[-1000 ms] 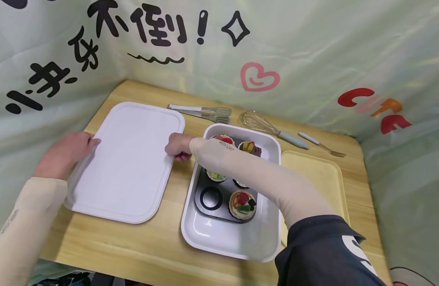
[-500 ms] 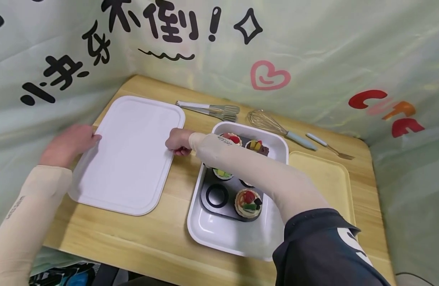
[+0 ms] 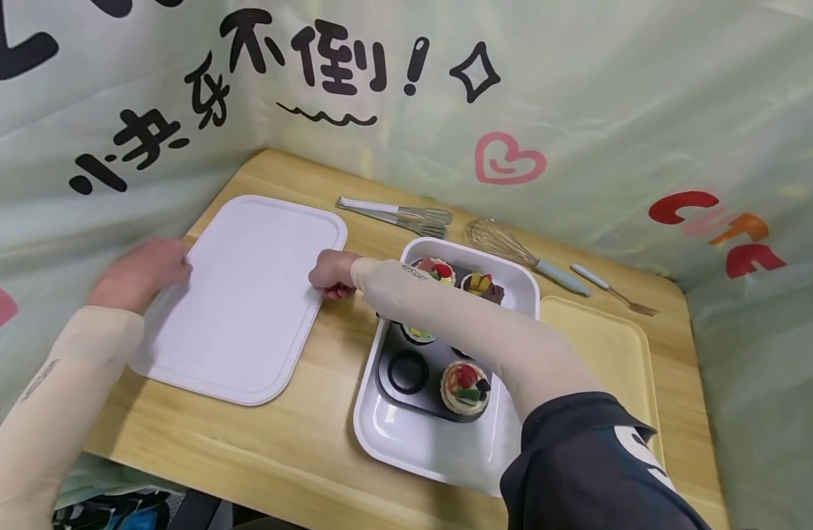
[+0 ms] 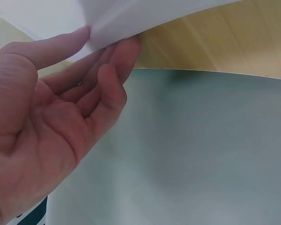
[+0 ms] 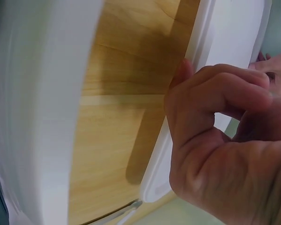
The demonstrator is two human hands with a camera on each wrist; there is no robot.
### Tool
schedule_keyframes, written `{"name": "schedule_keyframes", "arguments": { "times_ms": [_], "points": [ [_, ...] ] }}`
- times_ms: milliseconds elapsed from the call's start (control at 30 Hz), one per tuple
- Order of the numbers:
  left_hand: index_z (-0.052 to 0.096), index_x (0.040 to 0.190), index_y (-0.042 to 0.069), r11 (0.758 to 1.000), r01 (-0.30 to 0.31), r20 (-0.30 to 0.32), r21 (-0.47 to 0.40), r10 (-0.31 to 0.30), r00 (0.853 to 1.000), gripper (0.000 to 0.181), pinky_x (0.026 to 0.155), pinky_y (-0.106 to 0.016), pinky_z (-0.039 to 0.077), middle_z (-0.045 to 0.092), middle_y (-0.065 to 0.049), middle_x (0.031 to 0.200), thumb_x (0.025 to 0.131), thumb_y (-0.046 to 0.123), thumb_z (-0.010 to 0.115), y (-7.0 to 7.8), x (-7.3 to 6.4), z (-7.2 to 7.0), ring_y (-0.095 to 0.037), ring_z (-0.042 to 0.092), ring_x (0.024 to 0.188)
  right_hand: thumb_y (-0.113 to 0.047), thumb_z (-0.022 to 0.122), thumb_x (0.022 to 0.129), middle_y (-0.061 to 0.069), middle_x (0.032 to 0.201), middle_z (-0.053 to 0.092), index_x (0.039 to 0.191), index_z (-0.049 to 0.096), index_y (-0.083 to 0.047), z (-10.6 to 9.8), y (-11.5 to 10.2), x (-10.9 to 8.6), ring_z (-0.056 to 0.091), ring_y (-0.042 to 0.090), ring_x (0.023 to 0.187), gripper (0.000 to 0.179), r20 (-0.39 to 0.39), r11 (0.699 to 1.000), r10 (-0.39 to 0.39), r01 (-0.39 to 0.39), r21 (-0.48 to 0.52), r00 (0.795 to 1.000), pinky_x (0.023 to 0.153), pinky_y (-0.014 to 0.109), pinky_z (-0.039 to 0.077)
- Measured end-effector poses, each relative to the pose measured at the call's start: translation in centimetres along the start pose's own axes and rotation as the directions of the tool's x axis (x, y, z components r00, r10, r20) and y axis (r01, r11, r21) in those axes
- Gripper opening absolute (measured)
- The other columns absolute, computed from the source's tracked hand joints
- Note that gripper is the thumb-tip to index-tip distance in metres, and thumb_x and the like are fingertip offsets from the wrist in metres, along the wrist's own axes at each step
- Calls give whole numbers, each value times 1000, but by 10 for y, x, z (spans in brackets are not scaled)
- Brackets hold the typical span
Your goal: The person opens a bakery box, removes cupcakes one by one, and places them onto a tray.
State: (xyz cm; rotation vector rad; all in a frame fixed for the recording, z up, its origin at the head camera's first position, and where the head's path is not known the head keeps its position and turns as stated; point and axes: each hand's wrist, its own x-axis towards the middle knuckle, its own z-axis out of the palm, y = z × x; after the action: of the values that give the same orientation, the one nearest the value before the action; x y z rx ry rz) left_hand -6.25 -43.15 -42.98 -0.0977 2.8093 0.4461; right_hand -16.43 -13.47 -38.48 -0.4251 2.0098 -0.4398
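A flat white tray with rounded corners lies at the table's left, held by both hands at opposite long edges. On its left edge, my left hand pinches the rim. The left wrist view shows that hand's thumb on the upper face and its fingers under the edge. My right hand grips the opposite edge with curled fingers. Right of it stands a deep white pan with a dark muffin tin inside. The tin carries several decorated cupcakes; my right forearm hides part of them.
Behind the pan lie tongs, a whisk with a blue handle and a small fork-like utensil. A yellow tray sits to the right, partly covered by the right sleeve. Printed cloth hangs around the wooden table.
The white tray has shifted slightly left, away from the deep pan, with both hands still on its edges. The head view has turned a little, so the scene sits further right.
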Motion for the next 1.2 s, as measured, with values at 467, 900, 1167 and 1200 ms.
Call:
{"name": "schedule_keyframes", "arguments": {
  "times_ms": [467, 900, 1167, 1200],
  "points": [
    [56, 68, 3, 1000, 23, -3, -7, -23, 1000, 17, 54, -37, 36, 44, -10, 66, 84, 2, 53, 4, 0, -5, -27, 43, 63, -5, 39, 94, 0, 53, 47, 64, 49, -7, 3, 0, 9, 40, 8, 42, 31, 24, 999, 38, -38, -2, 999, 40, 16, 33],
    [53, 81, 1, 989, 100, 28, -111, -97, 995, 29, 54, -39, 39, 47, -13, 74, 96, 25, 58, 14, -3, -8, -29, 46, 67, -7, 44, 95, 3, 56, 49, 82, 49, -4, -4, 5, -2, 40, 9, 42, 14, 28, 994, 24, -27, 106, 999, 40, 18, 35],
    [56, 124, -8, 971, -97, -222, -217, 48, 974, 51, 93, -59, 42, 58, -31, 123, 104, 38, 47, 57, 21, -28, -45, 56, 109, -21, 49, 98, 3, 59, 49, 73, 46, -7, -42, -9, -40, 40, 12, 46, 29, -38, 993, -103, 105, 52, 994, 42, 21, 26],
    [57, 123, -6, 962, -118, -239, -246, 57, 969, 49, 91, -56, 43, 59, -29, 122, 104, 38, 47, 66, 23, -29, -43, 57, 107, -22, 49, 98, 3, 59, 49, 70, 46, -8, -46, -7, -46, 41, 12, 47, 31, -45, 993, -111, 112, 41, 993, 42, 21, 26]
  ]
}}
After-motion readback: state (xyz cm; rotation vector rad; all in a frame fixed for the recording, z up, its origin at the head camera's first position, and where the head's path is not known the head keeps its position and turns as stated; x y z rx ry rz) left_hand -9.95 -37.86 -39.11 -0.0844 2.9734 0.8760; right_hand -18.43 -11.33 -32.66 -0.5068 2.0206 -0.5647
